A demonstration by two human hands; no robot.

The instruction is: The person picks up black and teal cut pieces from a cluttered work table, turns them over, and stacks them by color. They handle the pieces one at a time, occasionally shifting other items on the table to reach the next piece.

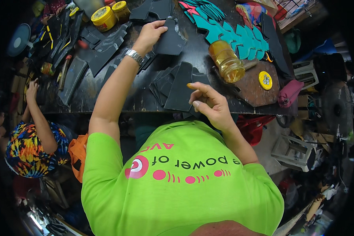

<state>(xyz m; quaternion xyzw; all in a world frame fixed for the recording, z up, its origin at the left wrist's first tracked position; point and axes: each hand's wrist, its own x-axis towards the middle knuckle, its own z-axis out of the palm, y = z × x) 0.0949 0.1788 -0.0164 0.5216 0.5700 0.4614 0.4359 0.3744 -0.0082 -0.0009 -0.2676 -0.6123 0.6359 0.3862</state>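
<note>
My left hand [150, 36] reaches up the table, its thumb and fingers closed at the edge of a black cut sheet piece [172, 41]. Shiny smears run along that piece's curved edge. Nearer to me, my right hand [211, 105] hovers beside a fanned stack of black cut pieces [177, 88]. Its fingers are loosely bent and apart, with nothing visible between them. The outstretched fingertip is coated in something amber. Right of the stack, a jar of amber, glue-like stuff [228, 63] lies tilted or on its side; I cannot tell which.
Teal cut pieces [234, 39] overlap in rows at the far right. A yellow lid [265, 80] lies on a wooden board [249, 86]. Yellow tubs [103, 19] and more black pieces [106, 51] occupy the left. Another person's arm [40, 114] reaches the table's left edge. Stools [293, 151] stand right.
</note>
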